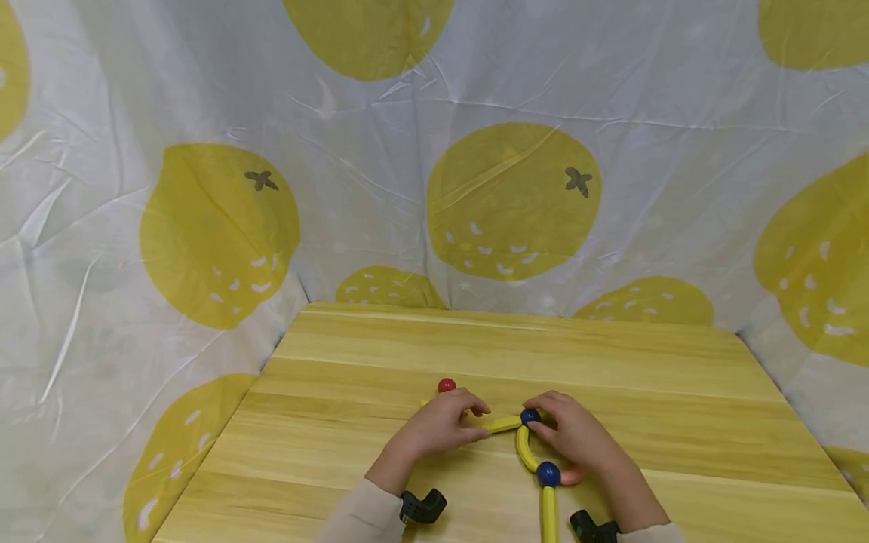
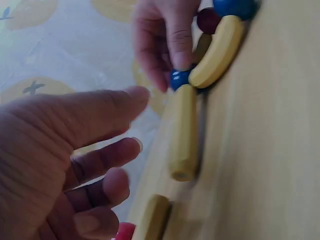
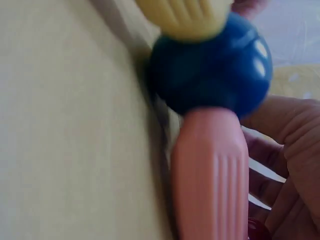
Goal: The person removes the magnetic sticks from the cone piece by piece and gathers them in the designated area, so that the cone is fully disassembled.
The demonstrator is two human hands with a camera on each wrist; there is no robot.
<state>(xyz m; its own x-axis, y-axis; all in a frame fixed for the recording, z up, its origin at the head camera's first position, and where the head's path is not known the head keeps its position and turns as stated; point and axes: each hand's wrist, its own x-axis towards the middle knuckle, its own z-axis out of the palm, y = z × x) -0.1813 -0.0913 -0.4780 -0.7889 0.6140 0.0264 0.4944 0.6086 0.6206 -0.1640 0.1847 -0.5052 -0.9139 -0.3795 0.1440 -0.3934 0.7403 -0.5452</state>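
My right hand [image 1: 577,431] pinches a small blue ball [image 1: 530,416] between thumb and fingers. A straight yellow rod [image 1: 504,424] runs left from that ball, and a curved yellow piece [image 1: 525,449] joins it to a larger blue ball [image 1: 548,473]. Also attached to the larger ball are a pink piece [image 3: 212,175] and another straight yellow rod [image 1: 550,513]. My left hand [image 1: 443,422] hovers by the free end of the first rod, fingers loosely bent and apart, holding nothing in the left wrist view. Beyond it lies a red ball [image 1: 446,385] beside a partly hidden yellow rod [image 2: 154,220].
The pieces lie on a wooden table [image 1: 339,422]. A dark red ball [image 2: 208,20] shows near the right hand in the left wrist view. A lemon-print cloth [image 1: 366,188] hangs behind the table and at its sides.
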